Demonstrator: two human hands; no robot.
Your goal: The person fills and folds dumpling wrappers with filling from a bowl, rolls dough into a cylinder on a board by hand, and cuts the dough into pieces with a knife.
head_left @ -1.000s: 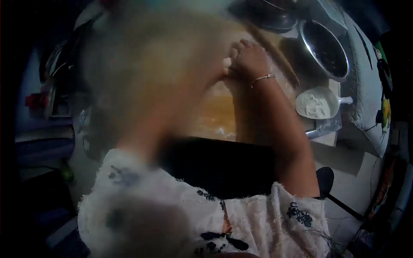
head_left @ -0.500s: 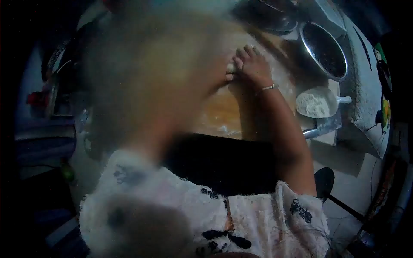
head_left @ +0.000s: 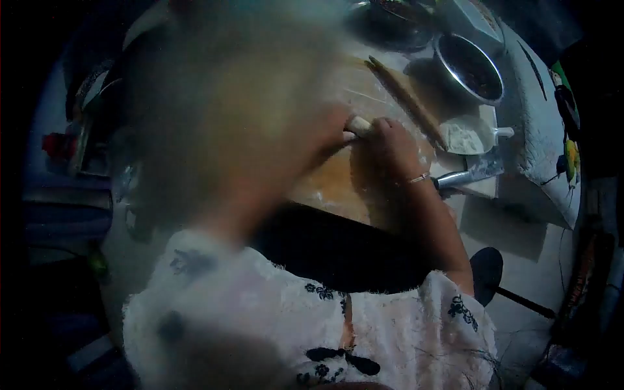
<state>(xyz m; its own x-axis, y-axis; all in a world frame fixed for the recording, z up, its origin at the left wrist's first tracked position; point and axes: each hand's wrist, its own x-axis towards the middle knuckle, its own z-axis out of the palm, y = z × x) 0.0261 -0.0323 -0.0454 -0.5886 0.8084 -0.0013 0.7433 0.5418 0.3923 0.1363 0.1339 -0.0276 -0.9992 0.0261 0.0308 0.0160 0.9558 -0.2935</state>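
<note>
A short pale roll of dough (head_left: 359,126) spans the gap between my hands, above a floury wooden board (head_left: 338,188). My left hand (head_left: 333,128) is closed around its left end, though a smear on the lens blurs most of that hand and forearm. At the other end, my right hand (head_left: 394,142) has its fingers curled over the dough, with a bracelet (head_left: 419,177) at the wrist. Right of this hand lies a long thin wooden stick (head_left: 406,101), slanting across the board.
A white scoop of flour (head_left: 465,136) sits right of the board. Below it rests a metal blade with a tubular handle (head_left: 455,179). A tilted steel bowl (head_left: 469,68) with dark contents stands farther back, near another dark pan (head_left: 390,26). The left side is blurred.
My right hand was spread over the dough and now has its fingers curled round its end. Both hands are slightly nearer to me, and more of the dough roll shows. The view has shifted.
</note>
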